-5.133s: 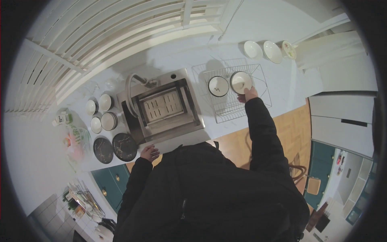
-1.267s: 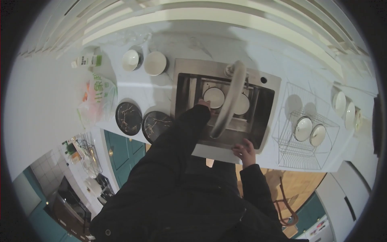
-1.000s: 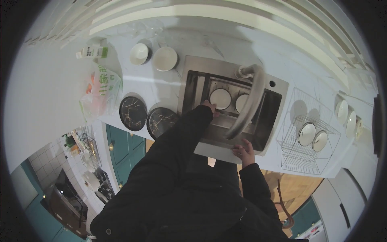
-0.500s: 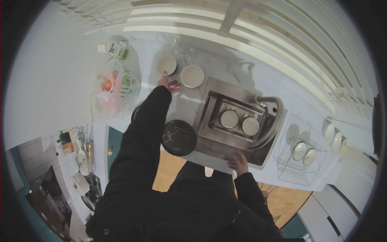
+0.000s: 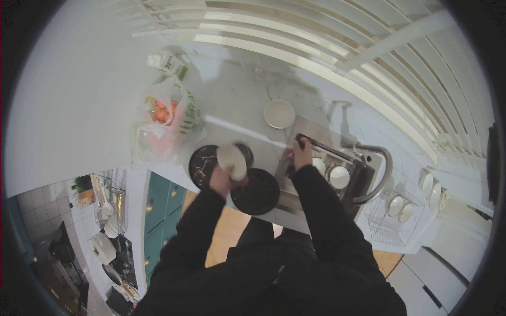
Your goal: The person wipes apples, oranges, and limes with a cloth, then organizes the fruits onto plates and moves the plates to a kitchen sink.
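My left hand (image 5: 221,182) grips a pale-lined bowl (image 5: 232,159), tilted and smeared by motion, above the dark plates. Gold veins mark the left dark plate (image 5: 200,167); the right dark plate (image 5: 256,193) lies near the counter's front edge. At the left rim of the steel sink (image 5: 307,126), my right hand (image 5: 300,154) has its fingers bent around a dark edge that I cannot make out clearly. Inside the sink sit two bowls, one (image 5: 318,165) partly behind my right hand and the other bowl (image 5: 339,177) in plainer view. Another bowl (image 5: 279,114) stands behind the sink's left corner.
A curved faucet (image 5: 387,168) arches over the sink's right side. Right of it, a wire rack (image 5: 392,221) holds two white dishes. A plastic bag (image 5: 166,121) with orange produce and a white-green carton (image 5: 168,63) stand at the left. Slatted blinds line the back.
My left hand has picked up the left bowl from the back counter and brought it toward me over the dark plates. My right hand has moved from the front edge to the sink's left rim.
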{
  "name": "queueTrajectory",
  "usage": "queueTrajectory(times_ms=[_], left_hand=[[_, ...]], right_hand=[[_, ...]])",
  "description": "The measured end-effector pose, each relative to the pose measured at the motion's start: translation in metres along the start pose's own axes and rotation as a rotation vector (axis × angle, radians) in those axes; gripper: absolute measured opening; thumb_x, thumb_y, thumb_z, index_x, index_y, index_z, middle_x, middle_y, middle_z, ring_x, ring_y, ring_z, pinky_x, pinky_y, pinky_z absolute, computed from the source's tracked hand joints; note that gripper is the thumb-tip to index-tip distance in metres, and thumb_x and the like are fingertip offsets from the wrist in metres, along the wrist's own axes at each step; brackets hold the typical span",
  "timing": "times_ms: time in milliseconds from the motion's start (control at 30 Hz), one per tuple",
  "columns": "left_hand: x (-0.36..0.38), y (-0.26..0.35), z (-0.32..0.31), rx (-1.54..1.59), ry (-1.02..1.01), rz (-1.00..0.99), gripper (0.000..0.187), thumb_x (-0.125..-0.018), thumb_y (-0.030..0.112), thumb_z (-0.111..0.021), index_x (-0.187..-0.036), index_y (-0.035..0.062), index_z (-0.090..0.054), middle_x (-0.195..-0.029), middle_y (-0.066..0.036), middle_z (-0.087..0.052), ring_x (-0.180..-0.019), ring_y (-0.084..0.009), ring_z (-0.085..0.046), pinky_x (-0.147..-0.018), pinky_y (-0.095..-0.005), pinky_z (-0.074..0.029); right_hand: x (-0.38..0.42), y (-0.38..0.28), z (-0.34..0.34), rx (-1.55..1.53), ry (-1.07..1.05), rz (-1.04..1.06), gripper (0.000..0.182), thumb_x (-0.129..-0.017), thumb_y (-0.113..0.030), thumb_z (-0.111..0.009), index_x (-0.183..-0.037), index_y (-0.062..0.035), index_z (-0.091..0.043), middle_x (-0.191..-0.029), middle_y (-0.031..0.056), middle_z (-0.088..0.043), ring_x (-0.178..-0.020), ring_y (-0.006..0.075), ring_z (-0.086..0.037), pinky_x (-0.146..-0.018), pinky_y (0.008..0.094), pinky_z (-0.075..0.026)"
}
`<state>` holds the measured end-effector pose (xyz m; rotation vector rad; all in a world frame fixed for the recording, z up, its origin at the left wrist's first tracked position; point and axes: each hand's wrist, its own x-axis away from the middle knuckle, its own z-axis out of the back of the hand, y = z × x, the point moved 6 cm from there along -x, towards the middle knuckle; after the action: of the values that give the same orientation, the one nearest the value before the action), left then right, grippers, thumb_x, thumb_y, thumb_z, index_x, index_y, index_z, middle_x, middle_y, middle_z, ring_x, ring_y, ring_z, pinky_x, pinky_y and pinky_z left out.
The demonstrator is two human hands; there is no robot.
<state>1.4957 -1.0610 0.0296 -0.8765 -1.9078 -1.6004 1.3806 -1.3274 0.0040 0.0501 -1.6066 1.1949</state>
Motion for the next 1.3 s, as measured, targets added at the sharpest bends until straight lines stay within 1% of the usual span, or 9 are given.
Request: queueTrajectory(times_ms=[100,400,500,567,700,867,1000,1100,1300], left_hand=[[0.073,-0.030,0.058,-0.554,0.004,0.092,0.043,-0.089,0.029,-0.056,-0.116,-0.0043,-0.061,-0.115,-0.022,-0.065,-0.106,-0.0336,-0.061,-0.089,-0.0463,-0.046],[0.174,-0.083,0.088,-0.480,-0.107,0.479,0.056,-0.092,0.024,-0.048,-0.143,0.0023,-0.038,-0.132,-0.024,-0.044,-0.116,-0.0432,-0.050,-0.078,-0.0474,-0.064],[0.163,-0.090,0.068,-0.558,-0.195,0.399,0.056,-0.092,0.021,-0.047,-0.144,0.0013,-0.038,-0.131,-0.024,-0.049,-0.110,-0.0431,-0.055,-0.071,-0.0459,-0.065],[0.160,-0.087,0.051,-0.633,-0.236,0.377,0.058,-0.090,0.020,-0.045,-0.143,-0.0006,-0.037,-0.131,-0.025,-0.050,-0.088,-0.0403,-0.065,-0.072,-0.0449,-0.064],[0.151,-0.110,0.020,-0.687,-0.286,0.362,0.055,-0.085,0.014,-0.046,-0.136,-0.0064,-0.043,-0.120,-0.026,-0.055,-0.077,-0.0403,-0.070,-0.066,-0.0440,-0.064],[0.168,-0.166,-0.040,-0.716,-0.323,0.278,0.055,-0.085,0.015,-0.049,-0.136,-0.0048,-0.041,-0.114,-0.026,-0.057,-0.063,-0.0398,-0.069,-0.055,-0.0437,-0.062],[0.264,-0.211,-0.134,-0.810,-0.288,0.215,0.062,-0.092,0.017,-0.047,-0.150,0.0047,-0.029,-0.134,-0.025,-0.043,-0.088,-0.0428,-0.064,-0.069,-0.0458,-0.062],[0.316,-0.272,-0.192,-0.720,-0.319,0.101,0.058,-0.080,0.018,-0.050,-0.136,0.0016,-0.046,-0.117,-0.021,-0.055,-0.070,-0.0345,-0.063,-0.059,-0.0397,-0.059],[0.436,-0.357,-0.329,-0.829,-0.618,0.030,0.059,-0.083,0.017,-0.050,-0.138,-0.0004,-0.038,-0.112,-0.023,-0.052,-0.064,-0.0313,-0.061,-0.050,-0.0357,-0.057]], right_hand=[[-0.041,-0.042,-0.043,-0.068,0.107,0.035,0.054,-0.096,-0.029,-0.046,-0.145,-0.0102,-0.031,-0.078,0.0167,-0.062,-0.042,0.0205,-0.053,-0.034,0.0285,-0.037],[-0.068,-0.021,-0.065,0.029,0.149,0.053,0.048,-0.093,-0.013,-0.040,-0.139,-0.0089,-0.028,-0.072,0.0231,-0.063,-0.039,0.0226,-0.058,-0.033,0.0313,-0.045],[-0.011,0.004,-0.025,-0.006,0.118,0.105,0.055,-0.092,-0.012,-0.048,-0.145,-0.0139,-0.032,-0.118,0.0206,-0.053,-0.080,0.0310,-0.061,-0.041,0.0364,-0.055],[0.018,0.040,0.012,0.266,0.083,0.184,0.052,-0.090,-0.016,-0.055,-0.139,-0.0069,-0.041,-0.128,0.0202,-0.056,-0.110,0.0346,-0.057,-0.086,0.0409,-0.044],[0.088,0.107,0.113,0.365,0.090,0.220,0.058,-0.084,-0.017,-0.059,-0.138,-0.0011,-0.043,-0.130,0.0225,-0.055,-0.123,0.0366,-0.052,-0.109,0.0454,-0.037],[0.219,0.138,0.263,0.305,-0.086,-0.066,0.057,-0.094,-0.021,-0.043,-0.149,-0.0130,-0.030,-0.095,0.0249,-0.063,-0.054,0.0283,-0.063,-0.045,0.0394,-0.053],[0.295,0.149,0.386,0.306,-0.100,0.003,0.043,-0.097,-0.026,-0.042,-0.138,-0.0129,-0.037,-0.088,0.0199,-0.066,-0.054,0.0283,-0.064,-0.055,0.0420,-0.051],[0.330,0.183,0.467,0.210,-0.057,-0.093,0.060,-0.097,-0.034,-0.044,-0.150,-0.0072,-0.030,-0.129,0.0259,-0.055,-0.109,0.0416,-0.056,-0.091,0.0476,-0.044],[0.301,0.330,0.628,-0.219,0.512,0.311,0.060,-0.092,-0.021,-0.051,-0.147,-0.0113,-0.032,-0.100,0.0240,-0.061,-0.049,0.0284,-0.060,-0.040,0.0372,-0.052]])
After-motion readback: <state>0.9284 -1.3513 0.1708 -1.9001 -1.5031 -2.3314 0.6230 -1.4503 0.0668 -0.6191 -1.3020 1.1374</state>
